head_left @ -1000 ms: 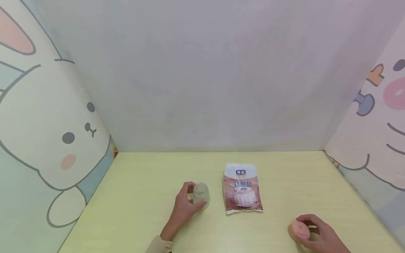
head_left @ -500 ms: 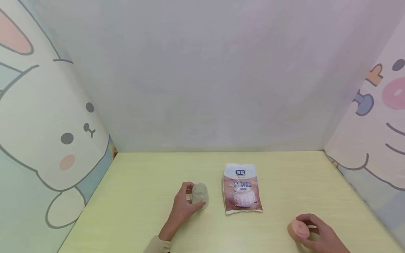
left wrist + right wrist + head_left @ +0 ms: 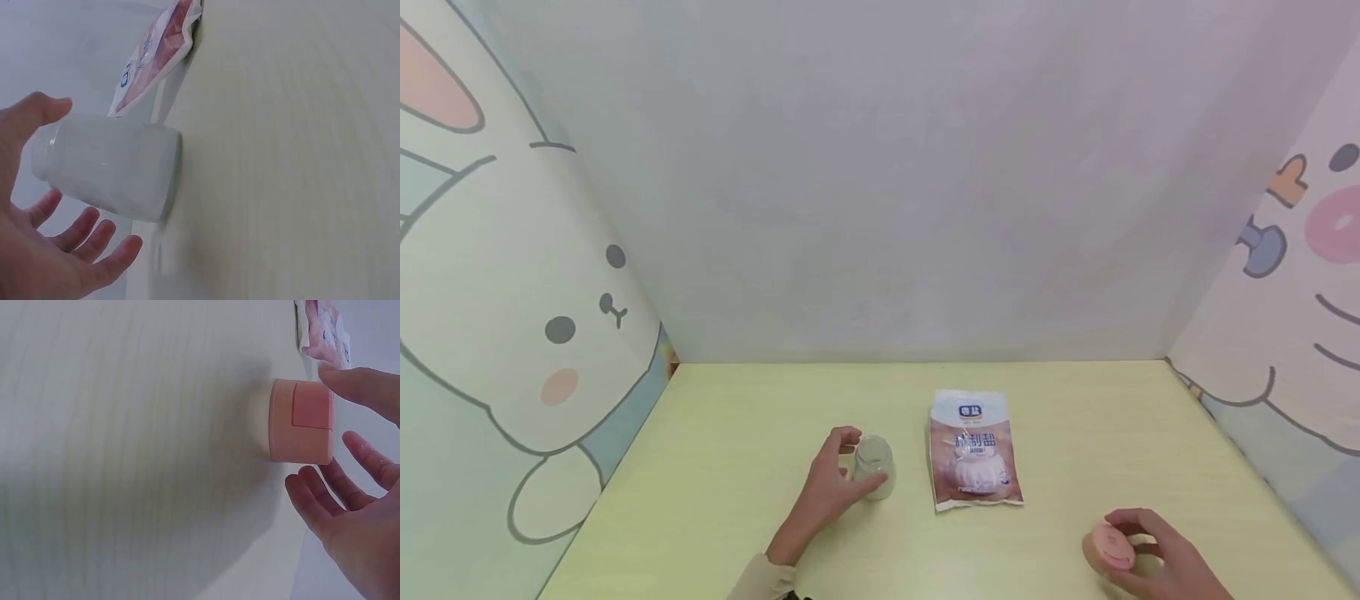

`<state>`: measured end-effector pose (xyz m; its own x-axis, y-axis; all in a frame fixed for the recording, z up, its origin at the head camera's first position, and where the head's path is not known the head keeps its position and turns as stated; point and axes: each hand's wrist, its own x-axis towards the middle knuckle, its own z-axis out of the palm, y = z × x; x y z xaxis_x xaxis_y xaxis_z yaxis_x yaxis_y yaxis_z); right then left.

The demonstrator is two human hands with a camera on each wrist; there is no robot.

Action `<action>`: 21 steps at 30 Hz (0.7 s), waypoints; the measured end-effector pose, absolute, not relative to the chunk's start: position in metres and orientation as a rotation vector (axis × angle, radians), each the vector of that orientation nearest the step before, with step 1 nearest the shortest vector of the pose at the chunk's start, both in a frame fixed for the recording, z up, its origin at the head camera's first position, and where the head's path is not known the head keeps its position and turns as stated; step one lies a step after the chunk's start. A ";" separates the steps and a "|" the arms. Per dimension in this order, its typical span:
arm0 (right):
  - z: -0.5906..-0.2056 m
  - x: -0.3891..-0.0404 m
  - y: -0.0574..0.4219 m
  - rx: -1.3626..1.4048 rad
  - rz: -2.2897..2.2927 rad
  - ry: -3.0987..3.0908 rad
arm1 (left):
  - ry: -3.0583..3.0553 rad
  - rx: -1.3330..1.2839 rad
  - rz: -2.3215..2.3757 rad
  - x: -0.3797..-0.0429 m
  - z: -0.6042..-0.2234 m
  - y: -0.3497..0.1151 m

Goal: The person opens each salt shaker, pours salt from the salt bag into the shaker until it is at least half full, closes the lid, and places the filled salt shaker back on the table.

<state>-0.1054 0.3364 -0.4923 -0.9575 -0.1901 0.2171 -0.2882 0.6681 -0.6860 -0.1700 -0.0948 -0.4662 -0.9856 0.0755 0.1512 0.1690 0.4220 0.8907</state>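
A clear glass jar [image 3: 874, 468] stands upright and lidless on the table. My left hand [image 3: 829, 487] is spread around its left side; in the left wrist view, the thumb and fingers curve loosely about the jar [image 3: 112, 165], with a gap below it. Flat on the table at the right lies a round pink-orange lid [image 3: 1111, 547] with a darker pink flap. Beside it is my right hand [image 3: 1168, 558]. In the right wrist view, thumb and fingers are spread on either side of the lid [image 3: 300, 422]; whether the fingertips touch it is hard to tell.
A brown and white salt bag [image 3: 973, 450] lies flat between the jar and the lid. The pale yellow table [image 3: 760, 400] is bounded by a grey back wall [image 3: 910, 183] and side panels with cartoon animals.
The left thumb and fingers have loosened from the jar, and the left wrist has shifted slightly left. The right fingers have loosened a little at the lid. Jar, lid and bag stay put.
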 end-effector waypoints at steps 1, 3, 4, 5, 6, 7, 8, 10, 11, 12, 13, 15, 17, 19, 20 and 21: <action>-0.491 -0.105 0.336 0.383 1.148 -2.740 | -2.578 -0.220 -1.633 -0.171 -0.465 -0.096; -0.488 -0.104 0.334 0.371 1.107 -2.722 | -2.586 -0.225 -1.637 -0.175 -0.466 -0.099; -0.487 -0.103 0.334 0.371 1.085 -2.709 | -2.591 -0.223 -1.636 -0.178 -0.467 -0.101; -0.485 -0.103 0.334 0.369 1.068 -2.702 | -2.587 -0.226 -1.650 -0.178 -0.464 -0.101; -0.483 -0.103 0.333 0.367 1.053 -2.695 | -2.583 -0.225 -1.674 -0.177 -0.458 -0.101; -0.481 -0.103 0.333 0.369 1.042 -2.687 | -2.580 -0.223 -1.692 -0.176 -0.452 -0.101; -0.479 -0.103 0.333 0.371 1.037 -2.681 | -2.575 -0.227 -1.708 -0.175 -0.445 -0.100; -0.476 -0.103 0.332 0.352 1.032 -2.687 | -2.573 -0.234 -1.731 -0.172 -0.431 -0.099; -0.474 -0.103 0.332 0.339 1.028 -2.694 | -2.575 -0.238 -1.733 -0.172 -0.425 -0.098; -0.473 -0.104 0.332 0.324 1.024 -2.701 | -2.582 -0.236 -1.735 -0.172 -0.420 -0.098; -0.472 -0.104 0.331 0.311 1.020 -2.707 | -2.585 -0.239 -1.732 -0.173 -0.417 -0.098; -0.470 -0.104 0.331 0.279 1.012 -2.715 | -2.605 -0.244 -1.704 -0.178 -0.417 -0.099; -0.468 -0.104 0.330 0.269 1.011 -2.711 | -2.614 -0.244 -1.683 -0.185 -0.420 -0.101; -0.465 -0.103 0.329 0.269 1.018 -2.699 | -2.619 -0.245 -1.667 -0.191 -0.425 -0.103; -0.464 -0.102 0.329 0.270 1.022 -2.693 | -2.623 -0.245 -1.658 -0.194 -0.426 -0.103; -0.462 -0.102 0.328 0.273 1.026 -2.686 | -2.617 -0.253 -1.661 -0.197 -0.427 -0.104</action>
<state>-0.1018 0.3282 -0.4624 -0.9504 -0.0839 0.2995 -0.2623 0.7339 -0.6265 -0.1966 -0.1038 -0.4271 -0.9863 0.1198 0.1134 0.1536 0.4165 0.8961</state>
